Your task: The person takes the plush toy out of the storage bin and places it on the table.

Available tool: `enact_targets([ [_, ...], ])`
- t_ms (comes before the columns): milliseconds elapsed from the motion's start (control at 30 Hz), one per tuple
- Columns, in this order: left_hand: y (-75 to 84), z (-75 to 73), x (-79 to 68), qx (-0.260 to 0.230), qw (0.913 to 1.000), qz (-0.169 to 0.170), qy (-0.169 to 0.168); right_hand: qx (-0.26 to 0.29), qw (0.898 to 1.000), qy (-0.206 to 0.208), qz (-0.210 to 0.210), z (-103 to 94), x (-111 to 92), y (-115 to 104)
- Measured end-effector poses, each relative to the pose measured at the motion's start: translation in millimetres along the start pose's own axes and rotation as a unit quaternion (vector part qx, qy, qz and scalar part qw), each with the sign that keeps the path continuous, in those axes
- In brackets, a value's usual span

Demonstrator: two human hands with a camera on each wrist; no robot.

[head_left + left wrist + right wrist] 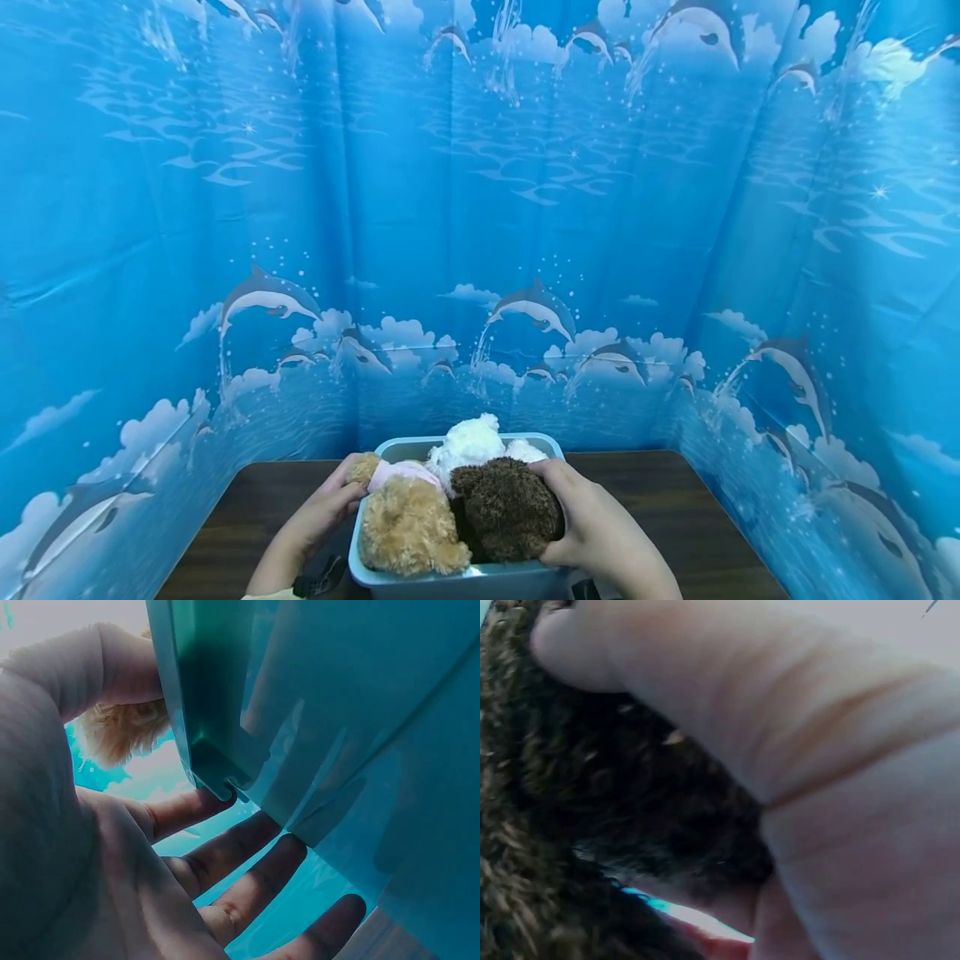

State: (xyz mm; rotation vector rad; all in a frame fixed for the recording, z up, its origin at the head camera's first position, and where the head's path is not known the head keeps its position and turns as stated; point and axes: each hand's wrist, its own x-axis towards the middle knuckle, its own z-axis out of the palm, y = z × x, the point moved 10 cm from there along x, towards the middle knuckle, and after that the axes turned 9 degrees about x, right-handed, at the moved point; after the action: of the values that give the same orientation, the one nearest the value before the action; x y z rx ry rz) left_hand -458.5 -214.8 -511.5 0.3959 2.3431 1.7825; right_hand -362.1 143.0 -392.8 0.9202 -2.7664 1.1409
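Note:
A light blue plastic bin (487,571) stands on the table, filled with plush toys. On its left side my left hand (330,500) holds the rim. In the left wrist view the thumb goes over the bin's edge, with the fingers (247,900) spread along its outer wall. My right hand (603,525) grips a dark brown curly plush toy (506,510) at the bin's front right, its thumb pressed into the fur in the right wrist view. A tan plush toy (408,529) with a pink part lies at the front left. White fluffy plush (468,443) rises at the back.
The dark wood-grain table (645,475) extends on both sides of the bin. A blue curtain (525,217) printed with dolphins and clouds encloses its back and sides. A dark band (318,579) is around the left wrist.

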Motion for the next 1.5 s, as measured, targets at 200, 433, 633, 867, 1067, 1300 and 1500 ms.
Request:
enact_targets([
  [200, 0.6, -2.0, -1.8, 0.004, 1.0000, 0.003, -0.001, -0.034, 0.991, 0.110, -0.068, -19.4, -7.3, -20.9],
  [433, 0.2, -4.1, -3.5, 0.009, 1.0000, 0.001, 0.003, -0.021, 0.951, 0.237, -0.199, -45.7, -31.2, -52.6],
  [633, 2.9, -8.0, 0.7, 0.009, 0.9999, 0.007, 0.004, -0.020, 0.918, 0.305, -0.253, -68.9, -45.2, -63.9],
  [867, 3.3, -2.9, 2.6, 0.009, 1.0000, 0.003, 0.001, -0.009, 0.881, 0.363, -0.303, -82.5, -68.0, -70.9],
  [1067, 3.3, -2.4, -0.5, 0.003, 1.0000, -0.002, 0.006, -0.015, 0.850, 0.422, -0.314, -97.1, -89.7, -68.0],
  [1300, 1.8, -3.1, -0.1, 0.000, 1.0000, -0.003, 0.001, -0.065, 0.784, 0.533, -0.312, -135.9, -116.9, -70.8],
  [1500, -0.9, 0.4, -0.3, -0.006, 0.9999, -0.009, -0.002, -0.110, 0.755, 0.584, -0.277, -175.7, -121.1, -70.0],
])
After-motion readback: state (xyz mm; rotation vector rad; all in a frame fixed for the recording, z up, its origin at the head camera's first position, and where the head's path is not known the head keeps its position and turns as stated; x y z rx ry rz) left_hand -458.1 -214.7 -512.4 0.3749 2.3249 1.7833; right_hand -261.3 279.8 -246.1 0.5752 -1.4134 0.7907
